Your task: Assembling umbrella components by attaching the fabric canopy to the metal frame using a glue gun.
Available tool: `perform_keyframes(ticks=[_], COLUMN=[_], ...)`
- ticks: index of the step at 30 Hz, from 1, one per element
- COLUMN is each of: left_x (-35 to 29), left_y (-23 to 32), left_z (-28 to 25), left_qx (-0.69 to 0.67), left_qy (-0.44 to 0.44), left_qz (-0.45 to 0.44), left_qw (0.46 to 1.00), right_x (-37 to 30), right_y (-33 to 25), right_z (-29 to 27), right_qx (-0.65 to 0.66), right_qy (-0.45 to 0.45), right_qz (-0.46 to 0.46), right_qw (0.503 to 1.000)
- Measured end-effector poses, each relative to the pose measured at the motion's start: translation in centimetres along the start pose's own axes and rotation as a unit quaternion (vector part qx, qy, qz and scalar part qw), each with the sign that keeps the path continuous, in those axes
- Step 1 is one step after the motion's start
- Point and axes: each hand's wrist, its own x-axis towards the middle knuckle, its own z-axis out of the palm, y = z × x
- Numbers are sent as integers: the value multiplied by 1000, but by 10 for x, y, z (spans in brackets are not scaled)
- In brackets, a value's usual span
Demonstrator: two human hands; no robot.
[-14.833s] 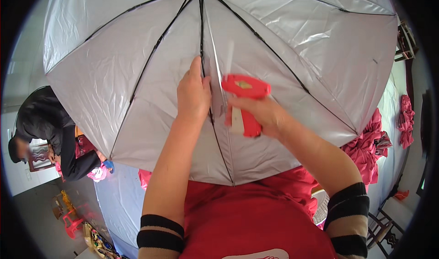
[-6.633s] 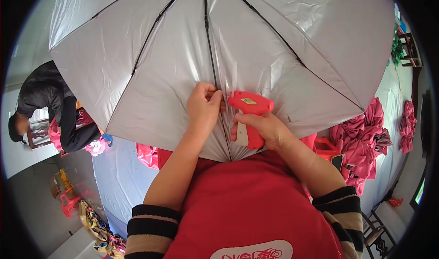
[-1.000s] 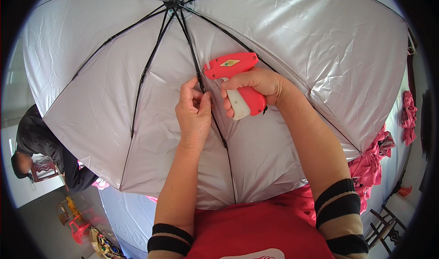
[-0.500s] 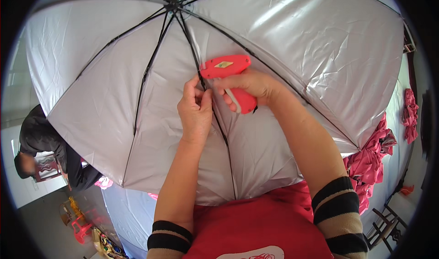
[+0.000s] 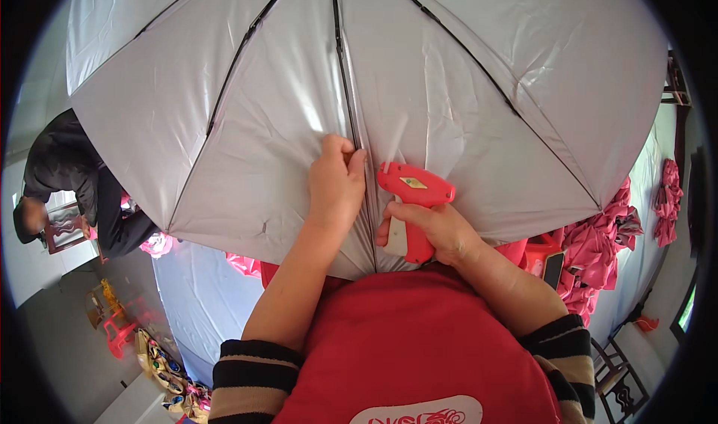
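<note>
An opened umbrella (image 5: 277,170) with a silver-grey lining fills the upper view, its inner side facing me. My left hand (image 5: 336,188) is closed in a pinch at the black middle rib (image 5: 342,72), partway down toward the hem. Just to its right, my right hand (image 5: 445,233) grips a red tagging gun (image 5: 413,185) by its handle, fingers at the pale trigger. A translucent strip of fasteners stands up from the gun's top. The gun's front end is close to the rib but apart from my left fingers.
Bunched pink-red folded cloth (image 5: 598,237) lies at the right on a pale blue covered table (image 5: 202,297). A person in black (image 5: 67,170) bends over at the far left. A red stool (image 5: 118,334) stands on the floor below, and a dark wooden chair (image 5: 621,379) is at lower right.
The umbrella has shifted up in view, so its hub has left the frame. Both hands have moved down the middle rib toward the hem, and the tagging gun has come nearer my body.
</note>
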Motion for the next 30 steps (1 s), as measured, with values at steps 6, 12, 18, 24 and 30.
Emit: perform_keyframes(ticks=[6,12,18,24,30], left_x=[-20,-24,-23,-25,-25], left_y=[6,1,2,-5,-6], left_z=[-11,-15,-21,-22,-21], left_qx=[-416,-464,-499,-521,-516], left_qy=[-36,-39,-48,-47,-41], left_qz=[-209,-217,-222,-231,-227], left_qw=[884,858,836,820,825], right_x=[7,9,18,19,16], right_y=[-8,-13,-14,-9,-13], right_z=[2,6,12,1,6], right_qx=[17,5,1,59,32], right_qy=[-15,-20,-71,-114,-103], right_qz=[-4,20,2,39,39], right_qw=[1000,1000,997,991,993])
